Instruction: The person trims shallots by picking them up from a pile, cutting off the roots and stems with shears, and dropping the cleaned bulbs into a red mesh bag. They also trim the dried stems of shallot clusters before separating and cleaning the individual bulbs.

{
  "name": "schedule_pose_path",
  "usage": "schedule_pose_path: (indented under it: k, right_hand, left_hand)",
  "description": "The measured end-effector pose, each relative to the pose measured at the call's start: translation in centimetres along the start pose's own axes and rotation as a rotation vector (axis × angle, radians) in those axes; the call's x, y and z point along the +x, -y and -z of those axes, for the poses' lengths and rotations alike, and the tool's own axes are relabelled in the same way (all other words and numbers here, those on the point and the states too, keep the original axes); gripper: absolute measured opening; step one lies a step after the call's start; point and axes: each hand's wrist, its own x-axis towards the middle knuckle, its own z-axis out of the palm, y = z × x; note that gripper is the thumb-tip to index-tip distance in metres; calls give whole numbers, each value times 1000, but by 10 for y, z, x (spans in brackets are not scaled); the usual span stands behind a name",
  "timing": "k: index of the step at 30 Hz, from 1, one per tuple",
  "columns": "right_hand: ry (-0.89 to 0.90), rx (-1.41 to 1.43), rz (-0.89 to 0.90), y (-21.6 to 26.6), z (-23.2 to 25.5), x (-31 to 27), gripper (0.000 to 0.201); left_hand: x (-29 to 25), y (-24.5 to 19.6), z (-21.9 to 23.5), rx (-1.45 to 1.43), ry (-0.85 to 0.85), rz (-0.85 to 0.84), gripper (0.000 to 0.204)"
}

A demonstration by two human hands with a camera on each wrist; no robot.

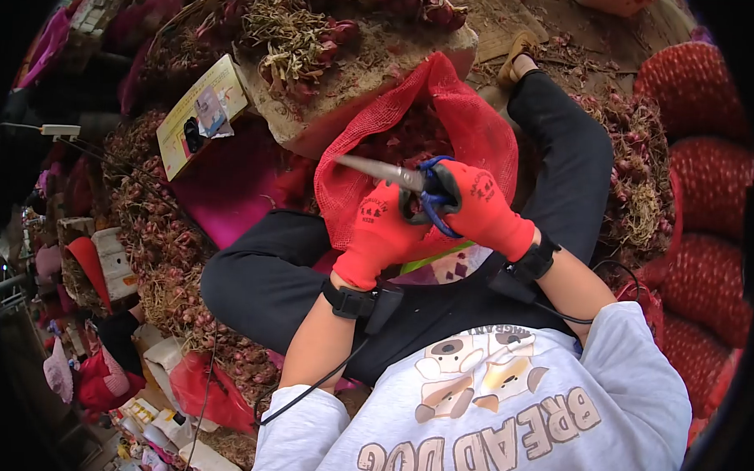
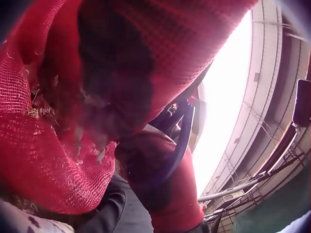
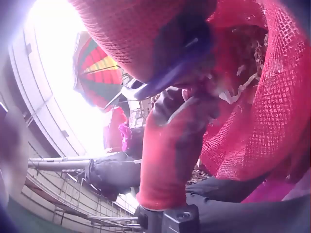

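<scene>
Both hands wear red gloves with dark palms and meet over an open red mesh bag [image 1: 341, 180] between the person's legs. My right hand [image 1: 484, 204] grips blue-handled scissors [image 1: 434, 206]; their blurred blades point left across the bag mouth, over the left hand. My left hand [image 1: 381, 227] is right beside the handles with its fingers curled. In the right wrist view, a small pinkish shallot [image 3: 186, 94] shows partly between the left thumb and fingers, mostly hidden by the glove. Pale scraps of skin [image 2: 99, 156] are blurred below the hands at the bag.
A pale block [image 1: 294, 120] with dried shallot bunches [image 1: 296, 46] on it stands beyond the bag. More bunches [image 1: 636, 174] lie to the right, before stacked full red net bags [image 1: 694, 188]. A yellow board [image 1: 177, 145] leans at the left. Cables [image 1: 322, 379] run from both wrists.
</scene>
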Motion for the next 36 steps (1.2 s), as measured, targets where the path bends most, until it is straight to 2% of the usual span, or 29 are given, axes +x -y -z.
schedule_pose_path:
  k: [3,4,7,10,12,13,15,16,19,20,23,26,29,30,33,34,36]
  right_hand:
    - [-67,222,-368,-23,-2,5,32]
    - [-219,82,-316,-36,-8,9,23]
    - [-121,669,-484,-42,7,4,20]
    - [40,633,-374,-28,18,5,24]
    - [181,696,-333,-17,21,5,22]
    - [140,592,-329,-21,17,3,22]
    - [59,382,-307,-32,5,2,22]
    - [41,571,-406,-33,5,3,22]
    - [-16,1144,-715,-33,8,-2,24]
    - [31,1170,-741,-44,8,-8,25]
    - [43,843,-651,-32,12,-4,23]
    - [21,598,-403,-15,22,3,22]
    - [230,604,-256,-24,29,7,26]
    - [211,538,-183,-21,28,7,28]
    - [158,413,-225,-6,24,7,28]
    - [95,377,-143,-12,16,5,29]
    - [140,532,-323,-16,22,6,29]
  left_hand:
    - [-2,4,0,-137,-26,41,35]
    - [0,9,-4,-304,-30,81,39]
    - [1,17,-2,-162,-55,40,39]
    - [5,20,-6,-103,-88,56,35]
    - [9,17,1,-497,27,334,35]
    - [9,16,2,-695,87,478,35]
    - [4,12,-3,-994,86,436,39]
    - [3,10,-3,-1140,82,409,41]
    - [6,12,2,-779,108,336,49]
    - [7,9,2,-702,102,357,46]
    - [9,10,2,-789,133,304,35]
    - [9,9,4,-970,208,483,23]
    - [9,-2,7,-987,258,386,17]
    - [10,-9,12,-884,285,427,16]
    - [7,5,11,-857,282,510,18]
    - [5,5,11,-882,290,454,20]
    - [3,3,12,-931,310,342,23]
